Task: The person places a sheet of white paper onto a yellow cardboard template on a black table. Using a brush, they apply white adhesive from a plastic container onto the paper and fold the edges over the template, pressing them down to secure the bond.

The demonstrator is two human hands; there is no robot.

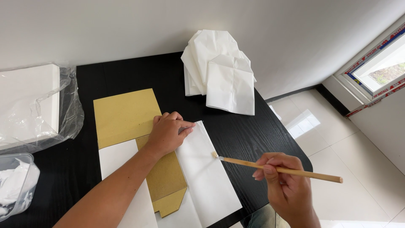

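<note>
The left hand [168, 134] presses flat, holding nothing, on a folded white paper sheet [206, 175] over a tan cardboard template [126, 116] on the black worktop [236, 131]. The right hand [284, 183] pinches a thin wooden brush [278, 169], tip at the sheet's edge. Easing the pressing hand could let the fold shift, smearing the worktop.

This looks like a plain room in a home or small workshop used for paper handwork. A black desk [253, 131] stands against a bare white wall [126, 25], on a glossy floor [350, 147] of pale tiles. A window [379, 63] low in the corner has tape along its frame. Stock lies about: a pile of folded white bags [221, 69], a wrapped stack of white sheets [29, 101], brown card [124, 114] and a plastic tub [14, 185].
</note>
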